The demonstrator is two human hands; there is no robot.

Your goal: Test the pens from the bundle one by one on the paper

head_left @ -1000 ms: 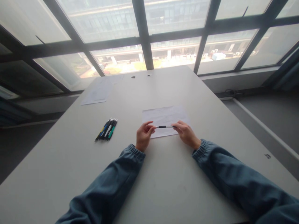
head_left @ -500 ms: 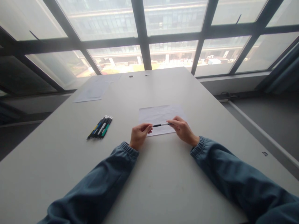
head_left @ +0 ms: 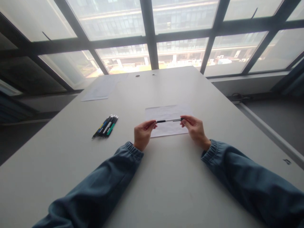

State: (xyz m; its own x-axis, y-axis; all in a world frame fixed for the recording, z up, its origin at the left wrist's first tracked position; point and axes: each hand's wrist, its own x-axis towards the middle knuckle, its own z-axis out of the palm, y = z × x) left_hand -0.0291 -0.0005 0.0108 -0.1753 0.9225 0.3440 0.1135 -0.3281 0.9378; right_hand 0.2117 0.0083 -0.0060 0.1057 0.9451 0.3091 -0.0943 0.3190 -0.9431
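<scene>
A slim pen, black toward its left end and pale along the middle, is held level between my two hands. My left hand pinches its left tip between thumb and fingers. At the other end, by the clip, my right hand is closed on the pen. Beneath it a white sheet of paper lies on the white table. Several pens with black barrels and blue, white, green and yellow parts lie side by side to the left of my left hand.
More white paper lies at the table's far left. Two small round fittings, one of them a dark-centred hole, sit near the far edge. Large windows stand beyond the table. A small dark mark is near the right edge.
My right hand has shifted right to the pen's end, so more of its clip shows. The pen is raised slightly. The whole view has tilted a little, moving the scene rightward.
</scene>
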